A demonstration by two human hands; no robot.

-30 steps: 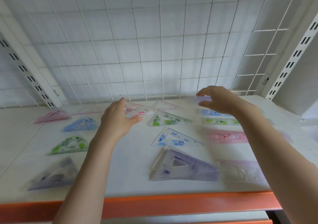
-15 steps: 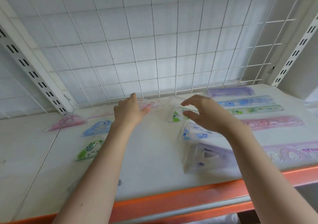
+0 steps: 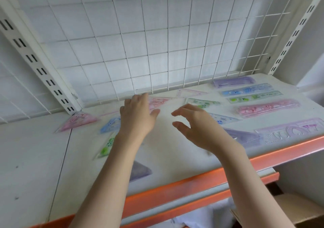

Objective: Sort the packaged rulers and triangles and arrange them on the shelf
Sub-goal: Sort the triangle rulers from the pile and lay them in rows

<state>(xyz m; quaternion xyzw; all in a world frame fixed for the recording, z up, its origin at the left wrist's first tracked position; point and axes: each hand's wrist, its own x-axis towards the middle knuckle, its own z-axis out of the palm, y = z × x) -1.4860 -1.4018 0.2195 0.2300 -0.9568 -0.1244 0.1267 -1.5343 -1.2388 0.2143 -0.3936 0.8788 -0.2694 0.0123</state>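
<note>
Packaged rulers lie in a column along the right end of the shelf (image 3: 175, 150), each parallel to the back edge: a purple ruler (image 3: 234, 82) nearest the back corner, then a blue ruler (image 3: 247, 91), a green ruler (image 3: 255, 97), a pink ruler (image 3: 268, 108), and a wide purple stencil ruler (image 3: 291, 131) at the orange front edge. Packaged triangles are spread over the left and middle of the shelf: a pink triangle (image 3: 78, 122) near the back left upright, a blue triangle (image 3: 110, 124) beside it, a green triangle (image 3: 107, 146) nearer the front, and a purple triangle (image 3: 140, 170) close to the front edge, partly hidden by the left forearm. More triangles sit mid-shelf toward the back edge, among them a pink one (image 3: 158, 101) and a green one (image 3: 201, 103).

Both bare arms reach forward over the shelf. Left hand (image 3: 137, 113): palm down, fingers straight and together, fingertips reaching the pink triangle at the back; contact cannot be confirmed. Right hand (image 3: 194, 122): raised over the middle of the shelf, fingers loosely curved, thumb apart, grasping nothing. A white wire grid (image 3: 157, 43) backs the shelf.
</note>
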